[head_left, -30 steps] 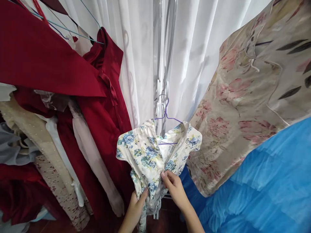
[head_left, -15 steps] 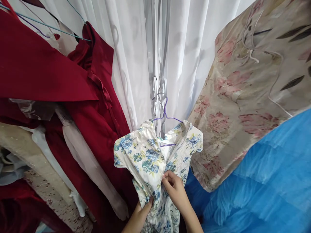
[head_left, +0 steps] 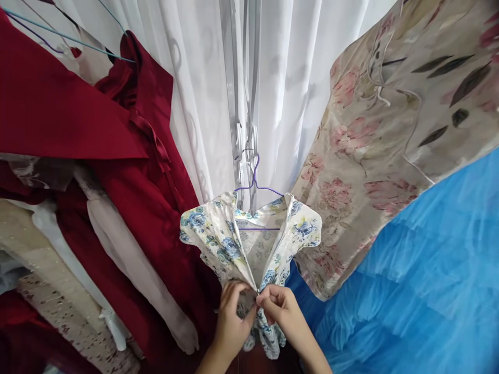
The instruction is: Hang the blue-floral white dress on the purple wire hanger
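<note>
A short-sleeved white dress with a blue floral print hangs before me on a purple wire hanger. Its opening spreads into a V, whose edges meet at a zipper between my fingertips. My left hand is closed on the fabric left of the zipper, thumb and fingers pinching it. Pressed together at the bottom of the V, the fingers of my right hand grip the dress at the zipper; they hide any pull tab. Below my hands, the lower skirt shows only in part.
White curtains and grey metal uprights stand behind the hanger. Dark red garments hang at left, beside a pale sequined one. At right hang a beige floral garment and a blue ruffled tulle one.
My left hand has moved up from the dress's side to the zipper, beside my right hand. The neckline now spreads into a wider, straighter V. The view has shifted slightly to the right.
</note>
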`<state>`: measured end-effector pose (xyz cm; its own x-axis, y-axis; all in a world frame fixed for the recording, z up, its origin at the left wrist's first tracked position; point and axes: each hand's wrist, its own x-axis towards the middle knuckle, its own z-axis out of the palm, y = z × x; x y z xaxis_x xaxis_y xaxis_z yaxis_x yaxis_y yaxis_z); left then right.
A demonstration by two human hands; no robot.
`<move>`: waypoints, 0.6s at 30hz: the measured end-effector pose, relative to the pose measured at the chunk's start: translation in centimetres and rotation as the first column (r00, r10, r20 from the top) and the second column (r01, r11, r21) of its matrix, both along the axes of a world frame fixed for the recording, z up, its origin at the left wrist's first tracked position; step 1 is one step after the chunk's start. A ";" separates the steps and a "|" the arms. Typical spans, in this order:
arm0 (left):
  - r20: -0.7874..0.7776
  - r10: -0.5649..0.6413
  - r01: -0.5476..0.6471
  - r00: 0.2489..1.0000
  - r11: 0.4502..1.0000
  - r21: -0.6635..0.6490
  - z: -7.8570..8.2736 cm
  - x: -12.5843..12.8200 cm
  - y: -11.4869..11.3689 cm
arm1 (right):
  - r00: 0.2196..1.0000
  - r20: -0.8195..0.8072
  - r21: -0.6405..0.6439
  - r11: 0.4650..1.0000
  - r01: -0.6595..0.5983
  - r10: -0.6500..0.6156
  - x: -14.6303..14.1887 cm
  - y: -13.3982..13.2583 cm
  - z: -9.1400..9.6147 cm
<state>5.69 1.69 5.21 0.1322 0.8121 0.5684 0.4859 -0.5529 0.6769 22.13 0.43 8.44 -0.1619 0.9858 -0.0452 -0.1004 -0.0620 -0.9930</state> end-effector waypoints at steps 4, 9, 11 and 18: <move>0.027 -0.054 0.057 0.998 0.994 -0.094 0.0 3.9 -0.3 | 1.000 0.004 -0.027 1.000 0.003 -0.002 0.9 0.4 0.6; -0.061 -0.099 0.089 0.993 0.984 -0.156 -0.6 4.7 0.7 | 0.973 -0.089 0.093 0.971 0.222 -0.214 1.6 3.3 5.8; -0.065 -0.070 0.060 0.995 0.987 -0.152 -0.5 4.4 1.5 | 0.976 -0.109 0.174 0.963 0.204 -0.187 1.4 5.0 8.9; -0.123 -0.124 0.080 0.985 0.947 -0.312 -0.7 4.2 2.5 | 0.968 -0.191 0.295 0.931 0.213 -0.161 0.1 10.2 16.9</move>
<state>9.91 4.18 4.52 0.2838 0.9212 0.2663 0.5390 -0.3829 0.7502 22.21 10.63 25.30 0.0472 0.9589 0.2797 -0.2400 0.2827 -0.9287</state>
